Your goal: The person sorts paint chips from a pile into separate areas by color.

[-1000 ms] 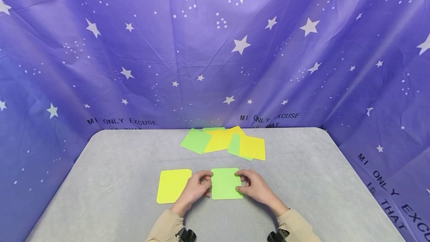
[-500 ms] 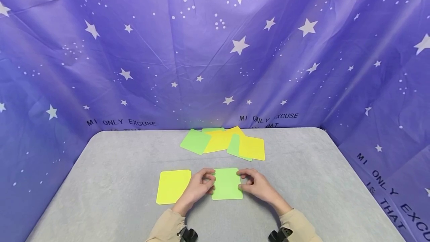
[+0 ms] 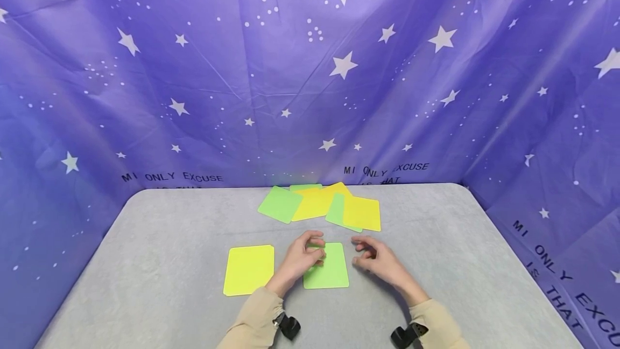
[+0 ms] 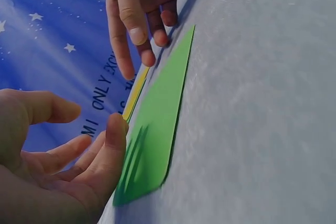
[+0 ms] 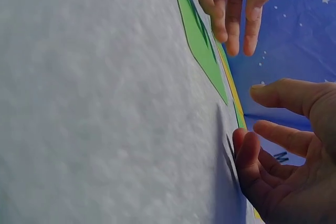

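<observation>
A square green card lies flat on the grey table in front of the person. My left hand is raised over the card's left part, fingers loosely bent with nothing between them; in the left wrist view their shadow falls on the green card. Just off the card's right edge is my right hand, thumb and fingers apart and holding nothing. To the left lies a neat stack of yellow cards, its lower cards mostly hidden.
Toward the back of the table, green cards and yellow cards overlap in a loose spread. A purple curtain with white stars hangs behind and at both sides.
Both hands have let go of the green card's edges. My left hand has risen and shifted right over the card; my right hand has drawn away to the right.
</observation>
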Demonstrator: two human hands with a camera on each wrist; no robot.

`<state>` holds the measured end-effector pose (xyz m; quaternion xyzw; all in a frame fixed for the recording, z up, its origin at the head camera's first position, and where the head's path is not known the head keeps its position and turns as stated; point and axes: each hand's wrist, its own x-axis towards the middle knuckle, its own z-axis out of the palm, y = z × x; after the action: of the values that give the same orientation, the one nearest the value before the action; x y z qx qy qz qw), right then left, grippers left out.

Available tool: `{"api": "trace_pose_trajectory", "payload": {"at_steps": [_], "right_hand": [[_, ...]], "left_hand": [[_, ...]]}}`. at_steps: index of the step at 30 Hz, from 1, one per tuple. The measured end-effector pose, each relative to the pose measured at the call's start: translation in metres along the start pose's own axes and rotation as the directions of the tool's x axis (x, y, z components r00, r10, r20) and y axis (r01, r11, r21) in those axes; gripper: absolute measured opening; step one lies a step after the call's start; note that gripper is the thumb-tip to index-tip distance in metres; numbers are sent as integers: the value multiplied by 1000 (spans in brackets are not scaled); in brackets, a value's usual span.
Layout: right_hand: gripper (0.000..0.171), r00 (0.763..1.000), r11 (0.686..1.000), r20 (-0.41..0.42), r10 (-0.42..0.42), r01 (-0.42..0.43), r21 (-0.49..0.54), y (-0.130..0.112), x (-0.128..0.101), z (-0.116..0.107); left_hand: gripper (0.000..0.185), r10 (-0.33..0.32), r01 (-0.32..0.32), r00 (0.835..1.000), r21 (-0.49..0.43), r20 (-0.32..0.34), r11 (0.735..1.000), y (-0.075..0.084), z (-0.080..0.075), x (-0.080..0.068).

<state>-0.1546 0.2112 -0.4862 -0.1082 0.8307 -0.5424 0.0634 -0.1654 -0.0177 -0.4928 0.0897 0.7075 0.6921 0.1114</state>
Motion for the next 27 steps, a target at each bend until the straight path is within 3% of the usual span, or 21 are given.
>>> {"api": "trace_pose_trajectory", "payload": {"at_steps": [6,12,23,27], "right_hand": [[53,995,999,-89,41,-39,19,1,3,-11],[55,987,995,-127,99,-98,18,2,11,-26],[57,965,989,-216,147,-141,43,9,22,-47],[59,960,987,-229,160,-155,39,11,27,-50]], "left_hand": [[45,21,-21,1000,-12,16,1000,2,10,16],[51,21,-21,1000,16,22,1000,5,18,32],[64,-8,11,998,-59,58,998,-2,27,59],[63,-1,4,999,-71,42,997,-3,31,63]]}}
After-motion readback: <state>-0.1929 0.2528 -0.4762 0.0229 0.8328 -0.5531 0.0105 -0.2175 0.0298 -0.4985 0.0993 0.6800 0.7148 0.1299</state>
